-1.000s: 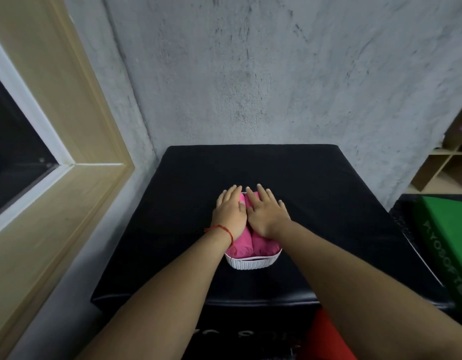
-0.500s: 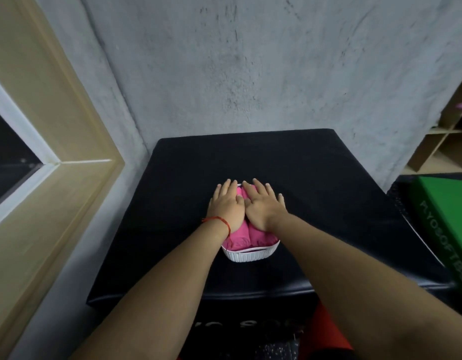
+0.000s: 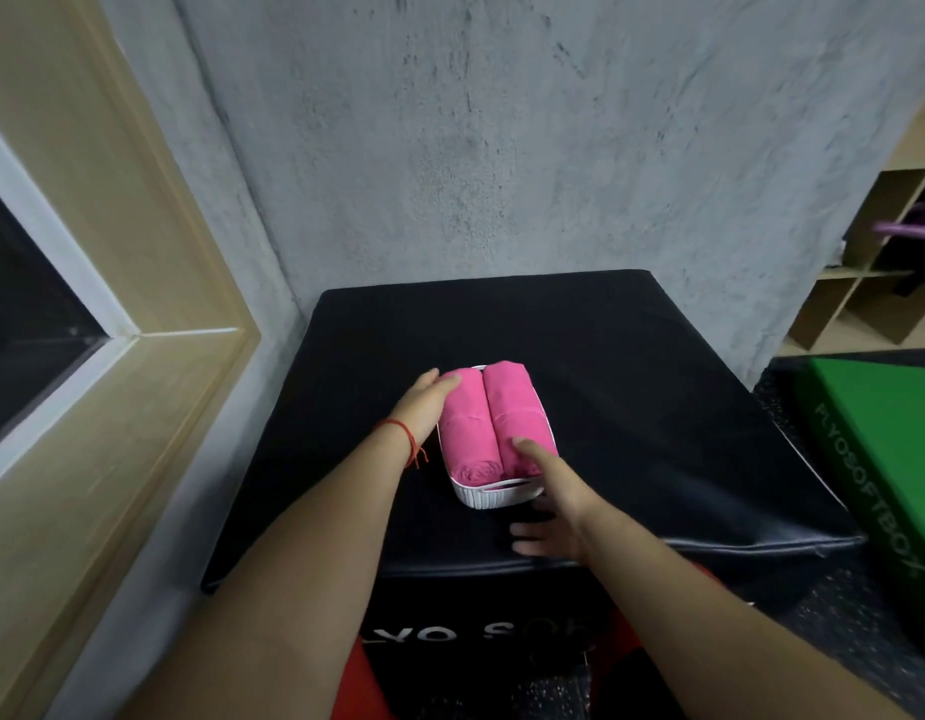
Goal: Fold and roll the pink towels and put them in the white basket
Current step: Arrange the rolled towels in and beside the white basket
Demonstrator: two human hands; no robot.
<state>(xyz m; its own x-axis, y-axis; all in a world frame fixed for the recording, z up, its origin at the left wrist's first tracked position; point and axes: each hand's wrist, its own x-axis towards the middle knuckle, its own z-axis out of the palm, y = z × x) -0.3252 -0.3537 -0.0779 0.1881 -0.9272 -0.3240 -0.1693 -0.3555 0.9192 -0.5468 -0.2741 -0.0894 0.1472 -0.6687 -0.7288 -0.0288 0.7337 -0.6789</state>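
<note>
Pink towels point(image 3: 489, 423), two rolls, lie side by side inside white basket point(image 3: 483, 497) and fill it, their long axes running from the basket's near wall to its far wall. Along the basket's left side the left hand point(image 3: 424, 407) lies with straight fingers touching the left roll point(image 3: 468, 433), gripping nothing. At the basket's near right corner the right hand point(image 3: 553, 506) is spread loose, thumb on the right roll point(image 3: 512, 402), fingers on the black box point(image 3: 657, 407) under the basket, holding nothing. Both rolls are in, so probably only tidying remains. Left hand is nearer the far ends, right hand the near ends.
</note>
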